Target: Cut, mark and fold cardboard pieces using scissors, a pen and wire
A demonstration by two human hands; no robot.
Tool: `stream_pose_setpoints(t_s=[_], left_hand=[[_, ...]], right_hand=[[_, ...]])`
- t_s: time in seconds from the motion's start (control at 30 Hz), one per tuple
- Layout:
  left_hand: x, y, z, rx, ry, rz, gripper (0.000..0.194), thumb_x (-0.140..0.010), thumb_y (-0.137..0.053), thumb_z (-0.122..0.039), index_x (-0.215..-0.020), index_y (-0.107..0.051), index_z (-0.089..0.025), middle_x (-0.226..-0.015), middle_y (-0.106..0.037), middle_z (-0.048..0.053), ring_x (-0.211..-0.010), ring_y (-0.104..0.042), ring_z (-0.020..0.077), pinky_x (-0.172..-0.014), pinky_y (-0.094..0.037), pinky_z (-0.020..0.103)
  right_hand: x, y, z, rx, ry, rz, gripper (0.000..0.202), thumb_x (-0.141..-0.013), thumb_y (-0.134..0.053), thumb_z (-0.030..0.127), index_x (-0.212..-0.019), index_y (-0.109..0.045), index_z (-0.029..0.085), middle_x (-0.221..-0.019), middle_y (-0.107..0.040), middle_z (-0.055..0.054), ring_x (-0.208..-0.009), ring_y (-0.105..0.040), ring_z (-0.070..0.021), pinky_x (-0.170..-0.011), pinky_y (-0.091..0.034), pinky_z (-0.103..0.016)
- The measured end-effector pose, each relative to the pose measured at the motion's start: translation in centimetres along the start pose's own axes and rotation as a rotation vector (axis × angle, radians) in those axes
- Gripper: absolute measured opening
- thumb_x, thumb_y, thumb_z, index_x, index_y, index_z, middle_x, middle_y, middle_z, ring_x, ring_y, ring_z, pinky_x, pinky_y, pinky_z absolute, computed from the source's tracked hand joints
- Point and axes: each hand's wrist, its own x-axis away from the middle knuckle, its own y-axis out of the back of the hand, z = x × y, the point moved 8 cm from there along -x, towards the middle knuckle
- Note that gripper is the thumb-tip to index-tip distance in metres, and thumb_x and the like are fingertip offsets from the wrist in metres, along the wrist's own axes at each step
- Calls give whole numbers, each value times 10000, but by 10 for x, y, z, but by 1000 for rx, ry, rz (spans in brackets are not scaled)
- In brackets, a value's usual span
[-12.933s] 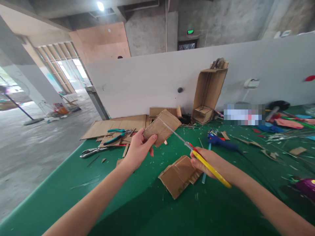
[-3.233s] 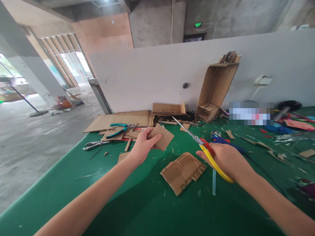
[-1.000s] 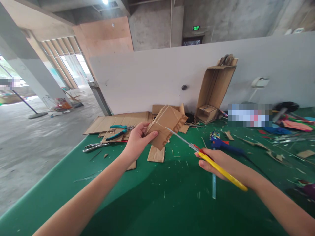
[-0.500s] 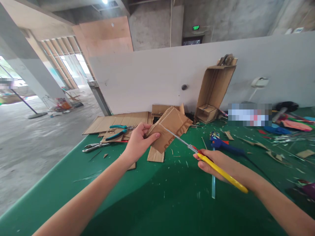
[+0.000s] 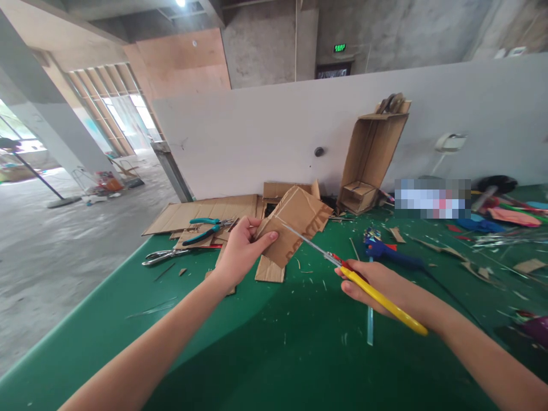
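So from my remote seat: the left hand (image 5: 240, 251) is pinching a folded cardboard piece (image 5: 293, 225) by its left end, thumb on top and fingers curled underneath, holding it up off the green tabletop (image 5: 274, 354) somewhere over the middle-back part. The cardboard has a notched lower edge and is tilted up toward the far side.

The right hand (image 5: 377, 282) is wrapped tight around the yellow handles of the scissors (image 5: 342, 265). The blades point up and left, and the thin tips sit right against the face of the cardboard piece. I can't tell how far apart the blades are; they look like one thin line from here.

Lying flat on the tabletop just under the held piece is a small cardboard offcut (image 5: 269, 269). Toward the back left corner there's a flat cardboard sheet (image 5: 205, 211) with teal-handled pliers (image 5: 205, 228) on top, and a silver pair of pliers (image 5: 165, 255) just in front of that near the left edge. An open cardboard box (image 5: 370, 157) stands upright against the white partition (image 5: 257, 137) along the back edge. A blue glue gun (image 5: 385, 251) lies just past the right hand, with colourful scraps over toward the back right corner.
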Motion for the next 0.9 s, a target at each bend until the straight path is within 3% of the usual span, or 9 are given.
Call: stream_pose_setpoints(t_s=[0.33, 0.63, 0.9], left_hand=[[0, -3, 3, -9, 15, 32, 307, -738, -704, -360, -893, -501, -190, -798, -667, 6, -705, -629, 144, -607, -479, 243], [3, -3, -8, -110, -9, 40, 284, -749, -686, -358, -897, -512, -189, -821, -679, 26, -739, -639, 168, -614, -476, 261], [3, -3, -7, -67, -1, 35, 260, -743, -691, -333, -865, -511, -190, -792, -671, 9, -692, -622, 141, -598, -465, 245]], right_hand=[[0, 1, 0, 11, 8, -7, 392, -828, -493, 560, -931, -583, 192, -694, -590, -32, -564, -519, -143, -508, -406, -260], [2, 6, 7, 114, -83, -49, 401, -806, -493, 582, -709, -523, 194, -565, -514, 9, -464, -441, -109, -432, -310, -245], [0, 2, 8, 161, -74, -51, 429, -827, -426, 590, -689, -495, 190, -554, -474, 16, -465, -394, -99, -441, -284, -249]])
